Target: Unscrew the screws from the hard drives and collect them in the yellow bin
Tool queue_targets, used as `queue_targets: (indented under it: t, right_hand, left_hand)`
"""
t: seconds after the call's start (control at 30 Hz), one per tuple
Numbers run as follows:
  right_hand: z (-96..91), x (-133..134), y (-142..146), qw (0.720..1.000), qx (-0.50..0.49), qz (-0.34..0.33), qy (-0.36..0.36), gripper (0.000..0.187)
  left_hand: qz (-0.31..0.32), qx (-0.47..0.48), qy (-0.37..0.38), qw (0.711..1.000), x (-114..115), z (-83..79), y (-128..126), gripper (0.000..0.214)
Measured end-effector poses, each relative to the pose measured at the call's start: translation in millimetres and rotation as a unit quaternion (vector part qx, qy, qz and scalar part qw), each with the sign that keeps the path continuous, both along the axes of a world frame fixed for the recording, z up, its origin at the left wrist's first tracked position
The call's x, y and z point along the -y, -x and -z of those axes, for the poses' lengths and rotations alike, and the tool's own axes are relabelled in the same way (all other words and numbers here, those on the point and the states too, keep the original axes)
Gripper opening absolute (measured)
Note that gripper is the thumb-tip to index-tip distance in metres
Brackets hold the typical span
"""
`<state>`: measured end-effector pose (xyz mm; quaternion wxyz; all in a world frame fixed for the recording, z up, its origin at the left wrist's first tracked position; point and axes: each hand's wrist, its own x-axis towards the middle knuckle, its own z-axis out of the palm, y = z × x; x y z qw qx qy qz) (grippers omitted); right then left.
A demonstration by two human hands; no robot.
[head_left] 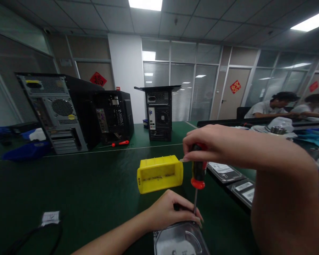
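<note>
My right hand (pixel 207 143) is closed round the red and black handle of a screwdriver (pixel 198 173), which stands upright. Its thin shaft runs down to a silver hard drive (pixel 179 239) lying flat at the table's near edge. My left hand (pixel 171 209) rests on the far edge of that drive, fingers pinched close beside the shaft near its tip. What those fingers grip is hidden. A yellow plastic bin (pixel 159 173) stands on the green mat just behind my left hand.
Three black computer towers (pixel 58 113) (pixel 114 117) (pixel 159 113) stand at the back. A red screwdriver (pixel 121 143) lies by the middle tower. More hard drives (pixel 224 172) lie at right. Black cable (pixel 29 237) and white paper (pixel 50 217) sit near left. People sit far right.
</note>
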<state>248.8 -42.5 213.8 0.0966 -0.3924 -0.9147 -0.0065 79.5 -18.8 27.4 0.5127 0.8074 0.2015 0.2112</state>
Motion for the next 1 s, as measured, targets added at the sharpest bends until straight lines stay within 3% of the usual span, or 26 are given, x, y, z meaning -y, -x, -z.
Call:
queue_targets:
  t: [0.23,0.43,0.5,0.6,0.77,0.87,1.0]
  right_hand:
    - [20.4,4,10,0.979,-0.024,0.042,-0.198,0.029]
    - [25.4,-5,17,0.965,-0.058,0.097,-0.235,0.044]
    - [20.4,-7,19,0.973,-0.054,0.113,-0.191,0.048]
    - [7.5,-6,18,0.994,-0.056,0.091,-0.036,0.053]
    - [-13.1,-7,-1,0.977,-0.052,-0.009,0.205,0.034]
    - [-18.9,-12,-16,0.962,-0.058,-0.087,0.253,0.026]
    - [-19.9,-19,-31,0.951,-0.071,-0.127,0.275,0.032]
  left_hand:
    - [0.010,0.012,0.016,1.000,-1,4.4,2,0.026]
    - [0.013,0.025,0.015,0.999,-2,2.3,0,0.023]
    - [0.016,0.033,0.014,0.999,-2,2.1,-1,0.023]
    - [0.023,0.042,0.023,0.999,-2,3.1,-1,0.023]
    - [0.026,0.043,0.040,0.998,-3,5.1,-1,0.024]
    - [0.021,0.032,0.030,0.999,-3,4.9,-1,0.025]
    - [0.013,0.020,0.018,1.000,-2,4.3,-1,0.026]
